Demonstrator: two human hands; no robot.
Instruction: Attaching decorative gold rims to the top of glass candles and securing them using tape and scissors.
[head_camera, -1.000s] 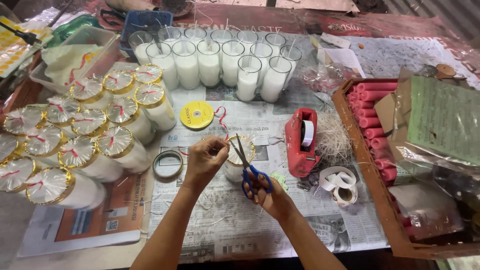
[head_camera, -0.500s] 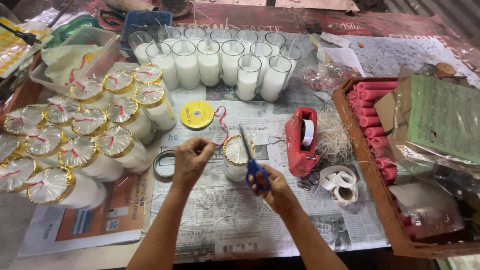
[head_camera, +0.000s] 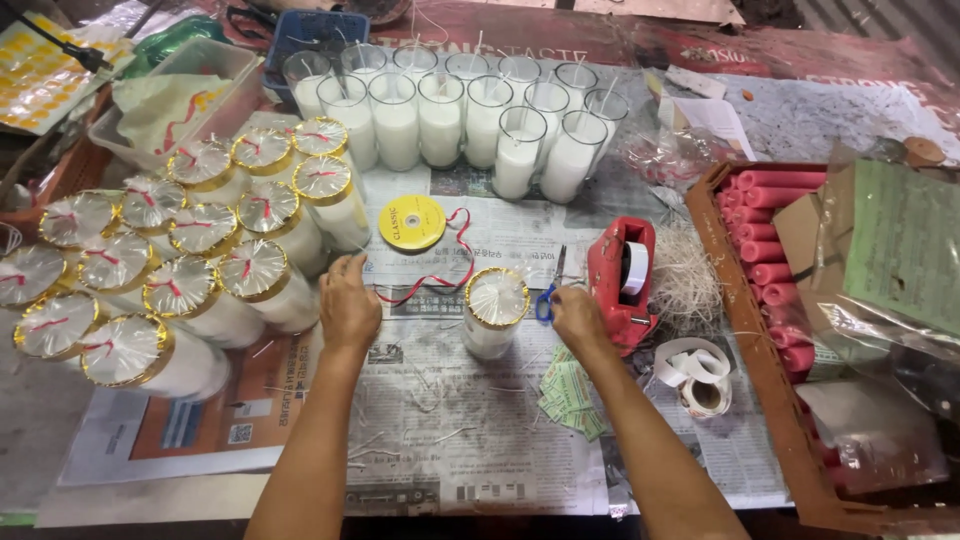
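Note:
My left hand (head_camera: 350, 302) lies palm down on the newspaper, its thumb side on the loose end of a red ribbon (head_camera: 430, 283) that curls off a yellow spool (head_camera: 412, 222). My right hand (head_camera: 578, 316) grips blue-handled scissors (head_camera: 550, 290), held low over the paper beside a red tape dispenser (head_camera: 618, 280). Between my hands stands a white candle glass (head_camera: 495, 312) with a clear plastic cover and gold band.
Wrapped, ribbon-tied candle glasses (head_camera: 205, 260) crowd the left. Uncovered candle glasses (head_camera: 445, 115) stand in rows at the back. A wooden tray (head_camera: 745, 330) with pink rolls and a green packet is at the right. Tape rolls (head_camera: 697, 375) and green slips (head_camera: 570, 395) lie near my right arm.
My left hand left the candle's top and moved left to the ribbon. My right hand swung the scissors away from the candle, to the right and down toward the table.

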